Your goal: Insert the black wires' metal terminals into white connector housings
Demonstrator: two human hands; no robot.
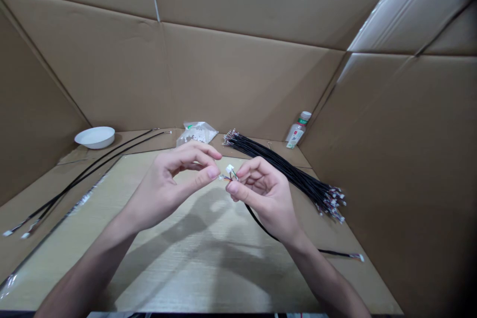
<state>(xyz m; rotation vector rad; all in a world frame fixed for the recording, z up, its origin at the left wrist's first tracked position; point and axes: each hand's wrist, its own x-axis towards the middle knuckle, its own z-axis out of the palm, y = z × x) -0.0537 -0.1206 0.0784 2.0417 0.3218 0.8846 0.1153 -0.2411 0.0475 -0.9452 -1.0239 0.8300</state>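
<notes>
My right hand (263,191) pinches a black cable (261,223) near its end, between thumb and fingers. Thin coloured wires and a white connector (230,168) stick out past the fingertips. From that grip the cable runs under my right forearm to another white connector (360,258) at the right. My left hand (179,179) is close by on the left, its thumb and index finger parted with nothing seen between them. Its thumb tip is right beside the loose wire ends; whether it touches them I cannot tell.
A thick bundle of black cables (283,166) lies at the right, and two more cables (80,177) lie at the left. Along the back stand a white bowl (95,137), a clear bag of small white pieces (197,132) and a bottle (298,130). Cardboard walls (238,74) surround the table.
</notes>
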